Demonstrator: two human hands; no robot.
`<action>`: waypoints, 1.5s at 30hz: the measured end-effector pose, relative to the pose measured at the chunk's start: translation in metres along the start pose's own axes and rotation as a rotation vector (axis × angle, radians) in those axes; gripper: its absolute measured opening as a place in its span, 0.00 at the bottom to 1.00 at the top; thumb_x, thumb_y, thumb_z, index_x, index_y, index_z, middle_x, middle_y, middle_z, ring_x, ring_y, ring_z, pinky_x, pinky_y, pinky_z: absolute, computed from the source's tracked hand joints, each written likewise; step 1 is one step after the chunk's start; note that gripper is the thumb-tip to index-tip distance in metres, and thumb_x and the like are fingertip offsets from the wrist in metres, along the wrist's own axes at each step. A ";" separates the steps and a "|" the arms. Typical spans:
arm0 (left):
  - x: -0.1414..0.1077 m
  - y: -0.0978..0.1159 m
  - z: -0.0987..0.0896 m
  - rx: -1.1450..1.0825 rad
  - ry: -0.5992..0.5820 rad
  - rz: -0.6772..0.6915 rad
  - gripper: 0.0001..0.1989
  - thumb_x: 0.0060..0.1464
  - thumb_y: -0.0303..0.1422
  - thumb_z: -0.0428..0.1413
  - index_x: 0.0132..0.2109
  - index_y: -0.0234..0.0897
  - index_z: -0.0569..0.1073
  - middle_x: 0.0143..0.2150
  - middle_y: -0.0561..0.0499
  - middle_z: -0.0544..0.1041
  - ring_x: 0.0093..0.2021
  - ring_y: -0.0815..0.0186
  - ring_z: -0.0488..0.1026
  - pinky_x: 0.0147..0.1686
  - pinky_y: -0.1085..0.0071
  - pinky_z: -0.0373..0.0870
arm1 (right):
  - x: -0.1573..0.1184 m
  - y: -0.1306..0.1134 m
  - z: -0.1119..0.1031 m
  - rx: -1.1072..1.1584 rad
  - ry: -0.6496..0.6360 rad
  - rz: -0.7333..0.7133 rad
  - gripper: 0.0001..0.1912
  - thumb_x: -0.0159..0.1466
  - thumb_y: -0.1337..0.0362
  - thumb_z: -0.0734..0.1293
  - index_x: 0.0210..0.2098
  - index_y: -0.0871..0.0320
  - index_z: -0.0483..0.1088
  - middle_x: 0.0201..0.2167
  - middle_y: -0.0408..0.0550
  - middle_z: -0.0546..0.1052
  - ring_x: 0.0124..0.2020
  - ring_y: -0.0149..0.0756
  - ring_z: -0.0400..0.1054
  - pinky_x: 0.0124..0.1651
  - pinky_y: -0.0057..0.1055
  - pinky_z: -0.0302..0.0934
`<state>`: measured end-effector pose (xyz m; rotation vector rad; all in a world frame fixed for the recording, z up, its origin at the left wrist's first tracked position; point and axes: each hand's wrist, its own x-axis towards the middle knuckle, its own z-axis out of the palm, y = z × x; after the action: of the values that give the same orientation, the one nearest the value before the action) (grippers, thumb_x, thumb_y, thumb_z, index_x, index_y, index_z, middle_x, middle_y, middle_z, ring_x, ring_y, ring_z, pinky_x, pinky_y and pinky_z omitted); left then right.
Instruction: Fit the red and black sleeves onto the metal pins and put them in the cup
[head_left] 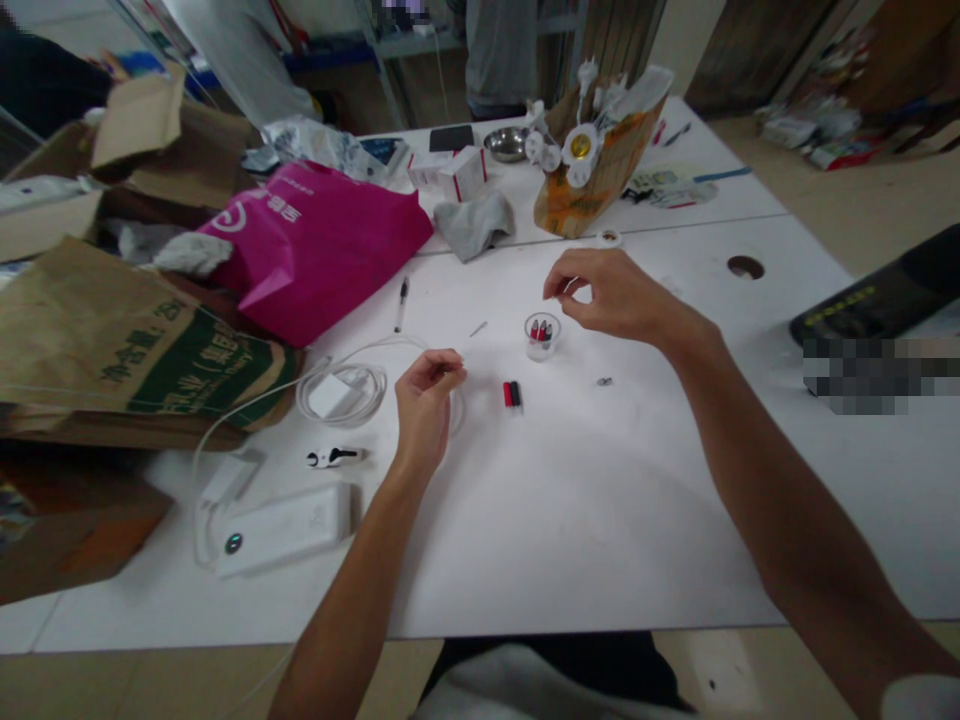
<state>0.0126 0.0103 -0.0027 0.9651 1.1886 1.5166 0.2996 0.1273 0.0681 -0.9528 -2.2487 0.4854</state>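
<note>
My left hand (429, 400) is raised over the white table, left of a red and black pair of small items (511, 394). Its thumb and fingers are pinched together; whatever is between them is too small to make out. Behind and right of a clear cup (541, 337), my right hand (596, 290) hovers with thumb and forefinger pressed together; I cannot make out anything between them. Several red and dark pointed pieces stand in the cup. A tiny metallic piece (604, 381) lies to its right, and a thin sliver (478, 328) to its left.
Left: a power bank (289, 528), coiled white cable (373, 398), pen (403, 304), pink bag (322, 240) and brown sack (112, 340). Behind: a grey cloth (474, 222), metal bowl (506, 144) and paper bag (562, 200). A black bottle (877, 300) is at right. People stand beyond the table.
</note>
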 end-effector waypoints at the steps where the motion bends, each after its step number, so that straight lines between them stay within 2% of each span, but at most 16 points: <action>1: 0.000 0.000 0.000 0.007 -0.006 0.004 0.09 0.48 0.30 0.71 0.37 0.41 0.80 0.40 0.51 0.78 0.43 0.64 0.74 0.47 0.67 0.73 | 0.000 0.000 0.000 0.010 -0.007 0.011 0.06 0.65 0.69 0.74 0.38 0.50 0.82 0.40 0.48 0.86 0.42 0.48 0.79 0.51 0.47 0.73; 4: 0.000 0.001 0.001 -0.002 -0.022 0.001 0.09 0.48 0.30 0.70 0.37 0.40 0.80 0.40 0.51 0.77 0.43 0.64 0.74 0.47 0.66 0.72 | -0.001 0.000 -0.001 -0.006 -0.020 0.012 0.06 0.64 0.69 0.74 0.37 0.51 0.82 0.38 0.48 0.85 0.40 0.46 0.78 0.49 0.46 0.71; 8: 0.000 0.002 0.003 -0.064 0.005 -0.032 0.10 0.44 0.28 0.72 0.35 0.40 0.82 0.40 0.51 0.78 0.44 0.65 0.73 0.47 0.68 0.71 | 0.000 0.000 0.000 -0.070 -0.027 0.000 0.07 0.62 0.70 0.72 0.37 0.52 0.82 0.37 0.47 0.84 0.39 0.45 0.76 0.49 0.43 0.68; 16: -0.002 0.005 0.007 -0.128 0.015 -0.060 0.09 0.43 0.27 0.75 0.34 0.39 0.86 0.39 0.52 0.81 0.44 0.67 0.74 0.47 0.71 0.71 | 0.003 -0.006 0.001 -0.101 -0.051 -0.016 0.08 0.64 0.70 0.69 0.39 0.56 0.81 0.38 0.49 0.84 0.40 0.43 0.75 0.49 0.40 0.65; 23: -0.003 0.007 0.007 -0.160 0.009 -0.064 0.09 0.44 0.28 0.76 0.34 0.39 0.88 0.39 0.51 0.83 0.44 0.67 0.75 0.49 0.73 0.72 | 0.001 -0.004 0.007 -0.154 -0.101 -0.024 0.03 0.68 0.66 0.72 0.41 0.55 0.80 0.41 0.52 0.83 0.43 0.46 0.75 0.50 0.42 0.64; 30: -0.004 0.009 0.008 -0.156 -0.002 -0.056 0.09 0.47 0.28 0.77 0.37 0.39 0.88 0.39 0.52 0.82 0.43 0.68 0.75 0.47 0.72 0.71 | 0.000 0.000 0.013 -0.222 -0.162 0.001 0.07 0.71 0.61 0.74 0.45 0.56 0.82 0.48 0.56 0.83 0.50 0.52 0.76 0.56 0.47 0.66; 45: -0.003 0.008 0.007 -0.160 -0.001 -0.056 0.13 0.42 0.26 0.78 0.36 0.40 0.87 0.40 0.52 0.82 0.44 0.68 0.75 0.48 0.72 0.71 | 0.003 -0.006 0.016 -0.273 -0.231 0.048 0.08 0.72 0.61 0.73 0.45 0.57 0.84 0.49 0.56 0.83 0.50 0.52 0.76 0.57 0.47 0.65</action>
<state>0.0183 0.0082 0.0066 0.8196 1.0668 1.5410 0.2843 0.1240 0.0610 -1.1384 -2.5526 0.3278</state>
